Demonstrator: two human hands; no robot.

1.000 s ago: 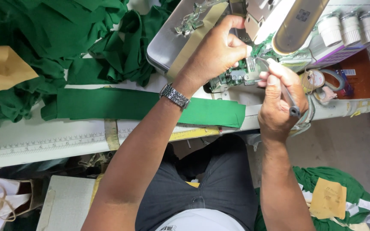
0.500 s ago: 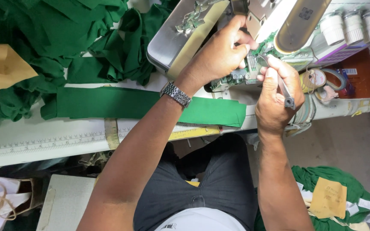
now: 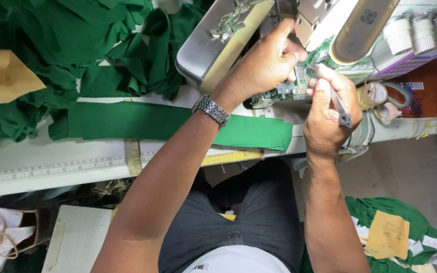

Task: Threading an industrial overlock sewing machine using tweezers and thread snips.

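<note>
1. The left hand (image 3: 264, 65) is reaching up to the needle area of the sewing machine (image 3: 238, 40), fingers curled in a narrow pinch at the small metal parts there; whether anything is held in that pinch cannot be told.
2. A metal wristwatch (image 3: 211, 110) is sitting on the left wrist.
3. The right hand (image 3: 330, 116) is closing its grip around slim tweezers (image 3: 334, 98), their tip pointing up and left toward the left fingertips, their dark end sticking out below the knuckles.
4. The two hands are working just beside each other, nearly touching, at the front of the machine head.
5. A flat green fabric strip (image 3: 127, 120) is lying along the table (image 3: 41, 169), running under the left forearm and ending below the machine.
6. A printed ruler strip (image 3: 51, 167) is running along the table's near edge.
7. Loose green fabric (image 3: 51, 45) is lying heaped at the far left, with a tan paper piece (image 3: 1, 81) on top.
8. White thread cones (image 3: 421, 30) are standing at the upper right, behind the machine.
</note>
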